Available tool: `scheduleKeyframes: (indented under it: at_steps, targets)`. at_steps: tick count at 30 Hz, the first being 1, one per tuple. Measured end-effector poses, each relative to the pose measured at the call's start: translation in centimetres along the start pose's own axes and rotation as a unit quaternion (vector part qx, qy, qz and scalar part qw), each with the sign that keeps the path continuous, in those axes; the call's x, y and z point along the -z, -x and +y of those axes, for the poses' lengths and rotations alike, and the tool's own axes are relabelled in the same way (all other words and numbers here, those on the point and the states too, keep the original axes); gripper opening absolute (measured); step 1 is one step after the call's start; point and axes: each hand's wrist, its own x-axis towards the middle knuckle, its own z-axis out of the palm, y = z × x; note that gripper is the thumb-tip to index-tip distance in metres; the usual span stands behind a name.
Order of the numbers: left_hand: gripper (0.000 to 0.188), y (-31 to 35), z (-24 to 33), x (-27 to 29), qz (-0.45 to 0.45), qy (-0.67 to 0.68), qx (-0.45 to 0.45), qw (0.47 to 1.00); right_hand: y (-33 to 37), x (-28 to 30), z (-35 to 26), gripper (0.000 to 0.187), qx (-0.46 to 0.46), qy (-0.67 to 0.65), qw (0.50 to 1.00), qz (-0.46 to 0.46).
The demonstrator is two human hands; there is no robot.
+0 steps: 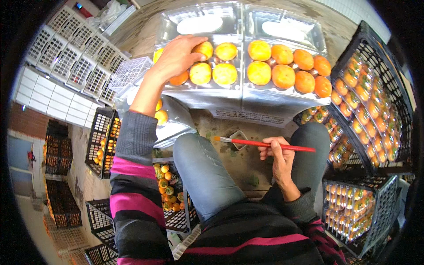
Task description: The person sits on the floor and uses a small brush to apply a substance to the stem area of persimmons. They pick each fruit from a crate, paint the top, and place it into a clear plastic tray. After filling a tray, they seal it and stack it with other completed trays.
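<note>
My left hand (176,55) reaches into the left clear plastic clamshell pack (187,14), its thumb and fingers around an orange-yellow persimmon (204,50) in the back row. Part of the row beneath the hand is hidden. Beside it, the right clear clamshell pack (316,32) holds two rows of persimmons (283,76), with its lid folded back. My right hand (280,161) is closed on a slim paintbrush (249,142) with a red handle and pale bristles pointing left. The brush hangs over the gap between my knees, apart from the fruit.
A small square dish (239,134) lies below the brush. Black crates of packed fruit (369,110) stand at the right. Left of my knee, a crate holds loose persimmons (169,191). White stacked crates (77,55) line the back left; more persimmons (161,117) lie under my left forearm.
</note>
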Motion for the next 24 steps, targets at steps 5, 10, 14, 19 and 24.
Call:
scheduleKeyframes:
  at_steps: [5, 10, 14, 19, 24]
  targets:
    - [0.037, 1.1, 1.3, -1.0, 0.053, -0.091, 0.076, 0.992, -0.1, -0.7, 0.4, 0.024, -0.015, 0.025, 1.000, 0.006]
    - [0.034, 4.5, 4.3, -5.5, 0.308, 0.036, 0.060, 0.949, -0.4, 0.1, 0.8, 0.022, 0.011, 0.073, 0.996, 0.042]
    - [0.039, 13.0, 7.2, -5.5, 0.337, 0.103, 0.130, 0.927, -0.9, -0.3, 1.5, 0.020, -0.021, 0.100, 0.994, 0.035]
    - [0.031, 23.6, 4.8, -7.7, 0.354, 0.180, 0.317, 0.861, -2.2, -0.8, 3.3, 0.020, -0.098, 0.206, 0.974, 0.004]
    - [0.021, 32.9, 1.9, -9.5, 0.379, 0.363, 0.477, 0.705, -5.6, -1.6, 8.8, 0.027, -0.019, 0.465, 0.884, -0.045]
